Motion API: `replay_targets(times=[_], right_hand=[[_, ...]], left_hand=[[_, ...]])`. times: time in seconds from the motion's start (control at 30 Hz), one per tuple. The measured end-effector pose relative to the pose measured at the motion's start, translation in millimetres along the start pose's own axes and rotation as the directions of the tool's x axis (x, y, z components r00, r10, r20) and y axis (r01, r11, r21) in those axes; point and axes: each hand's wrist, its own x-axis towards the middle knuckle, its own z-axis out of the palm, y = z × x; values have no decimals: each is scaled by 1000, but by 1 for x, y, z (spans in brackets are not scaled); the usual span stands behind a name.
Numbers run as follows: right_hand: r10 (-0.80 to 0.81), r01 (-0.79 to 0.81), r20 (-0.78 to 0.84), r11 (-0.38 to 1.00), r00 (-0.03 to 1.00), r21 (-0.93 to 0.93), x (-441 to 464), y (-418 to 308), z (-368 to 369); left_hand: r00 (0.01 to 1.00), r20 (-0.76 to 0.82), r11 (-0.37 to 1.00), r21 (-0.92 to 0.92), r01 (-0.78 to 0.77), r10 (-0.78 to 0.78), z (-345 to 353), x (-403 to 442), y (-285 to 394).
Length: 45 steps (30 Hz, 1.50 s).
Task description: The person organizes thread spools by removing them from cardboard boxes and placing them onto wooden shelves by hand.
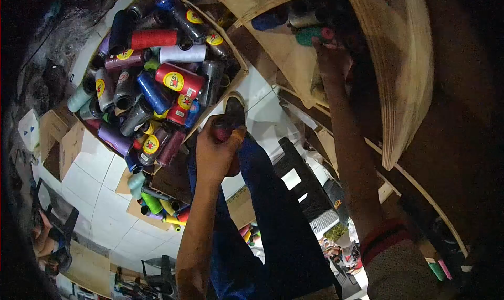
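Note:
My left hand [223,147] is closed around a dark maroon thread spool [224,131], mostly hidden by the fingers, above my lap. Up at the right, my right hand [334,61] reaches inside a wooden compartment [283,53]. Its fingers are closed on a green thread spool [305,36] with a pinkish end. Beside that spool lie a blue spool [269,21] and a pale spool [306,17] in shadow. Left of my hands stands a cardboard box [239,63] heaped with thread spools, among them a red one [179,80] with a yellow label.
A curved plywood edge [391,90] rises right of my right forearm. More spools [157,204] sit in a lower carton beside my leg. A black plastic stool [296,176] stands right of my knees. At the left are an open carton [62,142] and white floor tiles [97,168].

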Motion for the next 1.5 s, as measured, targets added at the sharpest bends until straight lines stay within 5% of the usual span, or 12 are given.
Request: replay_targets(times=[0.13, 0.47, 0.57, 0.63, 0.7, 0.77, 0.8, 1.0, 1.13, 1.23, 1.33, 1.5], right_hand=[[-13, 23, -56, 981, 998, 194, -4, -7, -4], [-72, 70, -57, 997, 996, -22, -11, 13, 13], [-30, 15, 104, 990, 994, 142, -14, 8, 2], [-206, 228, 189, 969, 960, -98, -38, 21, 7], [-322, 279, 328, 945, 888, 172, -61, 28, -1], [-175, -329, 661, 757, 730, 564, -90, -24, -37], [-46, -738, 883, 530, 467, 418, -97, -57, -63], [-136, -413, 732, 750, 668, 516, -124, -46, -73], [-213, 115, 422, 963, 881, 245, -81, -9, -76], [-74, 29, 234, 981, 970, 191, -55, 2, -75], [25, -56, 417, 996, 908, 63, -22, -8, -80], [75, -50, 118, 977, 990, -206, -3, 37, -23]], left_hand=[[1000, 17, 999, 41, 8, -8, 2, 0, 11], [997, 64, 999, 26, -42, 40, 2, 12, 15], [992, 86, 994, 58, -93, 87, 0, 17, 16], [994, 106, 999, 22, -38, 35, -1, 18, 23], [974, 220, 994, 82, -78, 59, -1, 23, 25], [909, 347, 922, 221, -317, 230, 4, 27, 17], [861, 411, 857, 280, -431, 299, 6, 28, 14], [768, 567, 744, 367, -559, 297, 20, 25, 23], [768, 474, 656, 420, -627, 431, 17, 25, 30], [793, 463, 675, 438, -594, 397, 10, 28, 32], [807, 457, 680, 456, -574, 375, 4, 28, 26], [792, 458, 656, 459, -599, 403, -8, 24, 14]])
